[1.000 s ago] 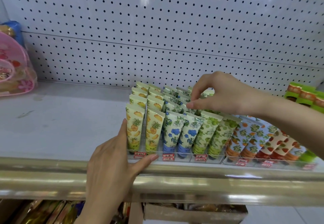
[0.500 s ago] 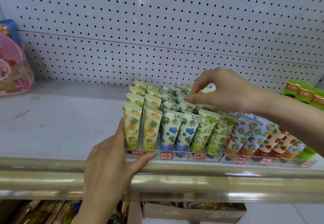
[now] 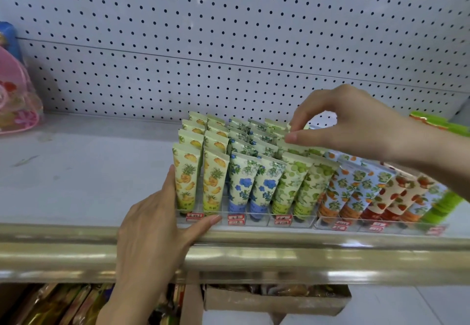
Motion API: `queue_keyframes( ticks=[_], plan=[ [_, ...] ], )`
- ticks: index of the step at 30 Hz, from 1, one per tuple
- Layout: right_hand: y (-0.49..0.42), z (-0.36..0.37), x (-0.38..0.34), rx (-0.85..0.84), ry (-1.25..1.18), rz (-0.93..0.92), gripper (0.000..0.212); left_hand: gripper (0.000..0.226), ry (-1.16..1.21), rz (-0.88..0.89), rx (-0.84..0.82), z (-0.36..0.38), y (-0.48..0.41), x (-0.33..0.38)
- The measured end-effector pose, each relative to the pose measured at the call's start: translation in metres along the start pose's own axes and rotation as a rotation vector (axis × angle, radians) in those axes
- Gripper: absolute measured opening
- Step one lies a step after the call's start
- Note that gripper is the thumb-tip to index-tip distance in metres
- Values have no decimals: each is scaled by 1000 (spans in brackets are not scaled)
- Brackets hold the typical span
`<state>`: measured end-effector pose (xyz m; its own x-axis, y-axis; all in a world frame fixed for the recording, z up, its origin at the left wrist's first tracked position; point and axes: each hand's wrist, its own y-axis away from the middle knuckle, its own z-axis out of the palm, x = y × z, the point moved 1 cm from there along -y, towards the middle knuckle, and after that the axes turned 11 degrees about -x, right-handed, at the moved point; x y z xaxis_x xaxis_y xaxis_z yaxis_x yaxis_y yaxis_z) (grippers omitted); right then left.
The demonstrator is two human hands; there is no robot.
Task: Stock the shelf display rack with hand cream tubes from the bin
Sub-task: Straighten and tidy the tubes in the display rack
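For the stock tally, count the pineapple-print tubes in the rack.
8: two side-by-side columns of four pineapple-print tubes at the rack's left end, beside the left hand. Rear ones show only their tops; more may be hidden.

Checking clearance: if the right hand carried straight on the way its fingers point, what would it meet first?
The right hand points left along the rack, pinching the top of a green tube. Next in line are probably the tops of the blue-flower tubes, but depth is unclear.
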<state>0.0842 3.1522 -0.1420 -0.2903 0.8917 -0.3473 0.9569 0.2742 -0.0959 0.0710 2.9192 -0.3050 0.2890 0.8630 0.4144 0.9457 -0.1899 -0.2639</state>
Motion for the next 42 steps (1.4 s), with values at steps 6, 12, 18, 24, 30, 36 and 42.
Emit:
queue_keyframes(
  ticks=[6, 12, 18, 24, 30, 36, 42],
  plan=[
    [18, -7, 15, 2, 43, 60, 16, 114, 15, -24, -33, 3, 1, -2],
    [38, -33, 28, 54, 62, 127, 14, 121, 9, -15, -12, 4, 3, 1],
    [39, -41, 37, 42, 73, 136, 16, 129, 54, -27, -24, 1, 2, 4],
    [18, -41, 38, 73, 57, 106, 15, 131, 49, -33, -32, 2, 2, 2],
    [-1, -41, 38, 75, 59, 160, 16, 131, 33, -27, -26, 1, 3, 3],
    [6, -48, 49, 76, 28, 199, 18, 132, 24, -38, -29, 0, 3, 4],
    [4, -41, 61, 88, 12, 217, 11, 136, 25, -63, -55, 3, 0, 2]
  ],
)
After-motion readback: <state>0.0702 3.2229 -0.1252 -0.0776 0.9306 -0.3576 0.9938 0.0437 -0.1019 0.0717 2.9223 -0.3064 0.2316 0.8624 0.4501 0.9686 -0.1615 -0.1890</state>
